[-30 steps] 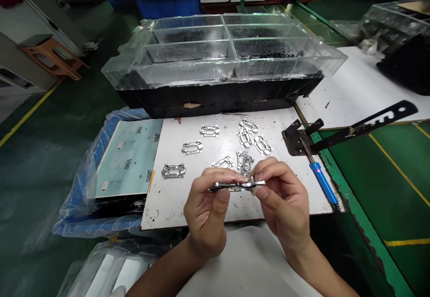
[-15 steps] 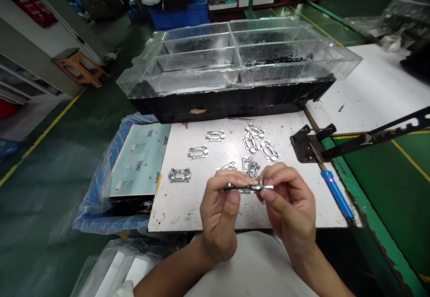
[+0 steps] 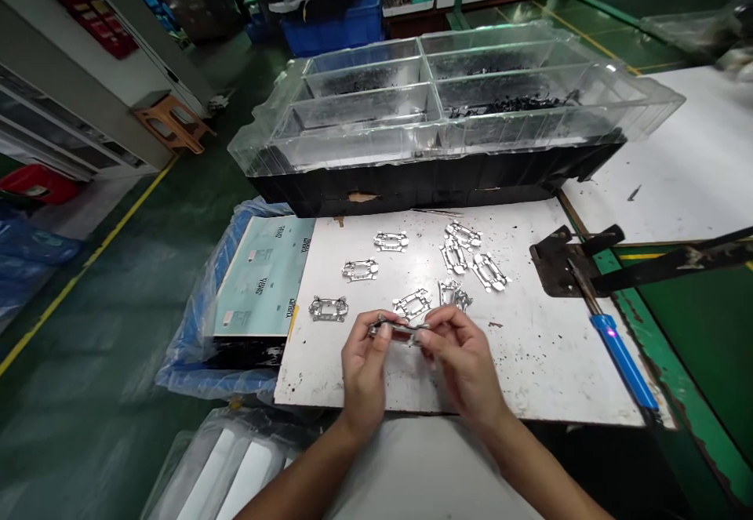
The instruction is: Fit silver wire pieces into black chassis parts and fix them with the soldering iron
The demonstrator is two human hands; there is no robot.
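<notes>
A small silver metal frame (image 3: 401, 333) is held between both hands over the front of the white tabletop (image 3: 329, 371). My left hand (image 3: 365, 355) pinches its left end between thumb and fingers. At the other end, my right hand (image 3: 462, 355) grips it the same way; the fingertips hide parts of both ends. Just beyond the hands lies a similar metal frame (image 3: 412, 303), with a clump of metal frames (image 3: 455, 294) to its right. Three more lie spaced apart on the left, including a nearer metal frame (image 3: 328, 308).
A clear compartment tray (image 3: 435, 124) with small black parts rests on a black tray (image 3: 412, 187) at the back. On the right, a blue-handled soldering iron (image 3: 623, 359) leans by a dark metal bracket (image 3: 558, 261). A blue plastic-lined bin (image 3: 194, 332) holds light-blue sheets (image 3: 259, 277).
Both hands have moved forward and left, away from my body, with the metal frame, which is now tilted to show more of its face. The head view has shifted slightly left.
</notes>
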